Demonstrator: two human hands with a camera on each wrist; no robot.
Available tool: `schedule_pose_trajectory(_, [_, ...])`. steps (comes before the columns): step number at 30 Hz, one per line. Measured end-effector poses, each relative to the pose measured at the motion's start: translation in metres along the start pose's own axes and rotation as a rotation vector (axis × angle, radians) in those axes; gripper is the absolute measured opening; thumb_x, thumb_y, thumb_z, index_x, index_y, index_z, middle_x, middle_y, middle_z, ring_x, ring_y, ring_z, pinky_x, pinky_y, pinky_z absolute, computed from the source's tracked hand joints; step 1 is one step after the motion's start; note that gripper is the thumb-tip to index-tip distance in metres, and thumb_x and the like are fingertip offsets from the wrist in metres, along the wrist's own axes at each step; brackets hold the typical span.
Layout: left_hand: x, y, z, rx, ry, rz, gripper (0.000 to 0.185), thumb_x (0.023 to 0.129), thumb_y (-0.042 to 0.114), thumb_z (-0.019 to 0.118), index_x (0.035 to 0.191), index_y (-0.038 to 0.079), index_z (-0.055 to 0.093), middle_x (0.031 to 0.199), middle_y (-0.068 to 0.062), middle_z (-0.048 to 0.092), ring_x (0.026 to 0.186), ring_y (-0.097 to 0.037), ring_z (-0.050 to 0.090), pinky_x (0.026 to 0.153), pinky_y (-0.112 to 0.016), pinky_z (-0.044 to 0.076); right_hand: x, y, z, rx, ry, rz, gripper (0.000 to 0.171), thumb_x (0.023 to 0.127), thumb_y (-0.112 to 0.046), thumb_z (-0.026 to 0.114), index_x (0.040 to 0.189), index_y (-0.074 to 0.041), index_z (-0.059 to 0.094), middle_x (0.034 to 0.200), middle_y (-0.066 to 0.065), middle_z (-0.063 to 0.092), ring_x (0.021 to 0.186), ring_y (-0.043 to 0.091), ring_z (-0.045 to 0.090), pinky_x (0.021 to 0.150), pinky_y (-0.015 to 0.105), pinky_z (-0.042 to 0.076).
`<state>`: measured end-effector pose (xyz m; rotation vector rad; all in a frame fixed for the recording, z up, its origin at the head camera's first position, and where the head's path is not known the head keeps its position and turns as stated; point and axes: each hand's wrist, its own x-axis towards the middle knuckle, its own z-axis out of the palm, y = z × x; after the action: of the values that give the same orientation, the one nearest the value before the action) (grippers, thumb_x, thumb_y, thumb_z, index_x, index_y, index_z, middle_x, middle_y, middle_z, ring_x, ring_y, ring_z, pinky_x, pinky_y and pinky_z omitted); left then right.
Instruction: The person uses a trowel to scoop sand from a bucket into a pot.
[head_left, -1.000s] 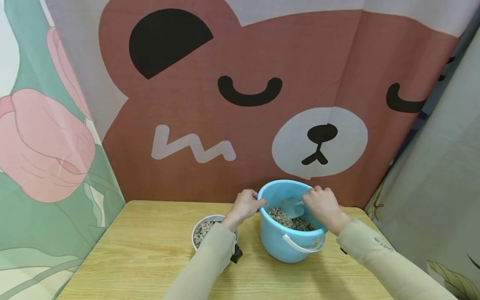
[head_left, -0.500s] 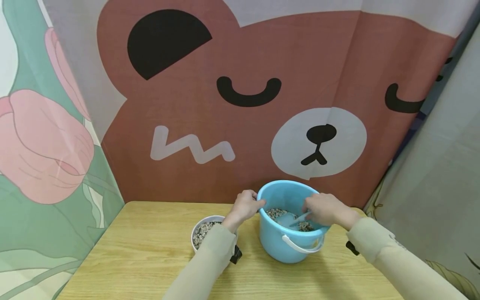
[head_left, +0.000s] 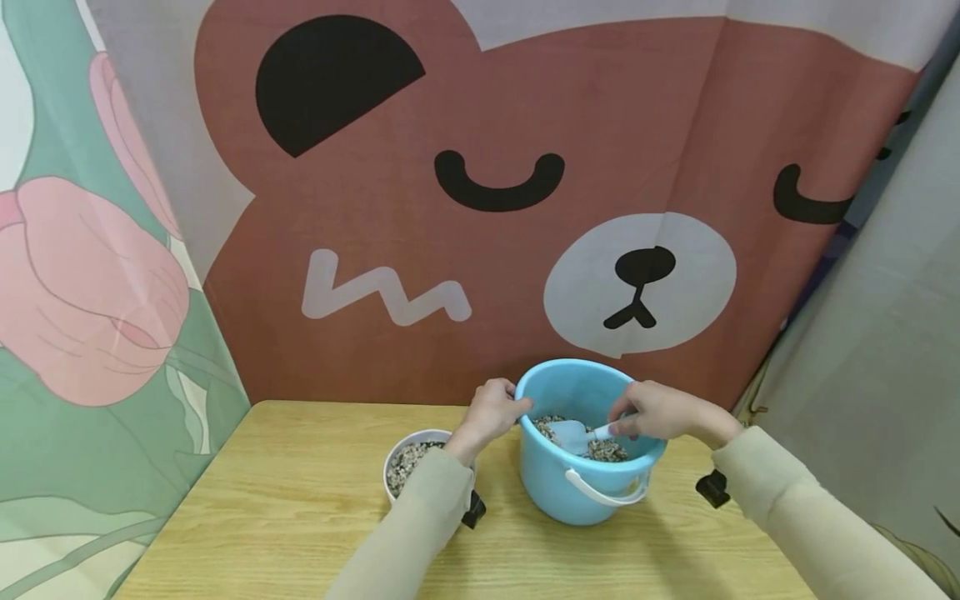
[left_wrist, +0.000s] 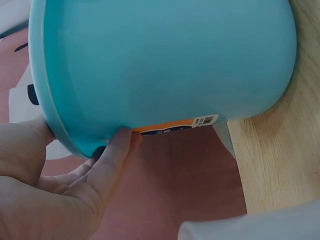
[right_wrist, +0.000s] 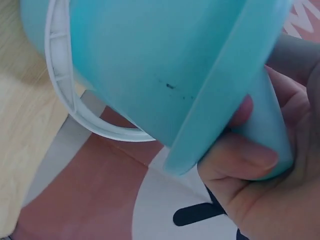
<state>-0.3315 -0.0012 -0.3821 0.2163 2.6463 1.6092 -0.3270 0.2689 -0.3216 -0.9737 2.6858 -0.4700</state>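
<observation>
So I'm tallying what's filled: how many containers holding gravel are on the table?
2: the blue bucket at centre right and the white bowl just left of it, partly hidden by the left sleeve.

Home-like corner, small wooden table [head_left: 285, 508], cartoon bear cloth backdrop [head_left: 525, 208], floral curtain [head_left: 90, 292]
</observation>
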Motion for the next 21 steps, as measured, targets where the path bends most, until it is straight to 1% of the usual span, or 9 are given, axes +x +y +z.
schedule_pose_trajectory(4, [-0.001,0.000,0.001,0.003,0.010,0.009,0.014,0.092,0.018,0.065,0.088,0.005,0.063,0.067,-0.004,0.059,0.057,-0.012,0.049,0.052,-0.025,0.041,-0.004,0.003,-0.002,0.063,0.023,-0.006,0.014,0.096,-0.018,0.065,0.085,-0.020,0.074,0.068,-0.005,0.063,0.061,0.010,0.052,0.054,0.027,0.046])
schedule_pose_trajectory(10, [-0.002,0.000,0.002,0.014,0.020,0.017,0.018,0.095,0.022,0.065,0.092,0.004,0.063,0.070,-0.004,0.060,0.060,-0.013,0.052,0.053,-0.025,0.043,-0.010,0.002,-0.005,0.090,0.057,0.023,0.013,0.096,-0.021,0.064,0.090,-0.018,0.075,0.070,-0.002,0.064,0.061,0.011,0.051,0.053,0.027,0.045])
schedule_pose_trajectory(16, [-0.002,0.000,0.003,0.012,0.018,0.020,0.021,0.096,0.024,0.064,0.092,0.004,0.062,0.071,-0.005,0.060,0.060,-0.014,0.053,0.053,-0.026,0.042,-0.022,0.001,-0.003,0.080,0.142,0.065,0.013,0.096,-0.023,0.064,0.090,-0.020,0.074,0.071,-0.004,0.063,0.061,0.011,0.051,0.054,0.028,0.044])
schedule_pose_trajectory(21, [-0.002,0.000,0.002,0.013,0.016,0.021,0.022,0.096,0.026,0.063,0.093,0.004,0.062,0.071,-0.005,0.061,0.059,-0.014,0.052,0.052,-0.026,0.041,-0.033,0.002,0.002,0.095,0.221,0.109,0.015,0.096,-0.026,0.065,0.096,-0.014,0.074,0.071,-0.002,0.062,0.058,0.010,0.047,0.053,0.026,0.042])
